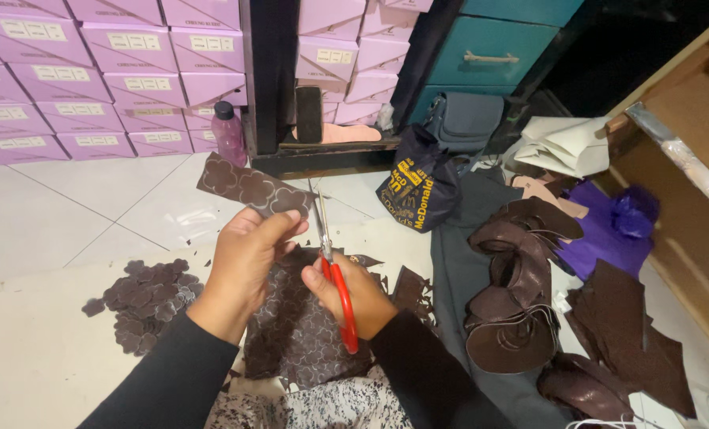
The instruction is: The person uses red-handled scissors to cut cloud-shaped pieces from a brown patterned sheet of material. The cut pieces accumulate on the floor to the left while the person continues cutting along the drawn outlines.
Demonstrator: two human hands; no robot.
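Left hand (247,262) is up at centre frame, thumb and fingers pinched on the lower end of a brown patterned strip (251,189), which runs off toward ten o'clock with its scalloped far edge hanging free over the white tile floor (92,214). Right hand (354,295) sits just at three o'clock of the left, fingers curled tight through the red handles of the scissors (332,270). The blades point to twelve o'clock and look nearly closed, their tips just beside the strip's right edge; whether steel meets material there, I cannot tell.

Below both hands, at six o'clock, a larger sheet of the same patterned material (307,334) lies across the lap, its edges ragged with small offcuts. Out at eight o'clock, well apart from the hands, a pile of cut flower shapes (144,306) rests on a pale mat (37,357).

Room to move: open floor from nine to eleven o'clock, between the hands and the stacked lilac boxes (92,71). A purple bottle (229,131) stands at eleven o'clock near the strip's far end. At one o'clock a dark blue bag (418,191) sits near the blade tips. The three o'clock side is crowded: curled brown leather scraps (521,294) heap up against a grey cloth (458,270), with a purple plastic bag (616,226) beyond.
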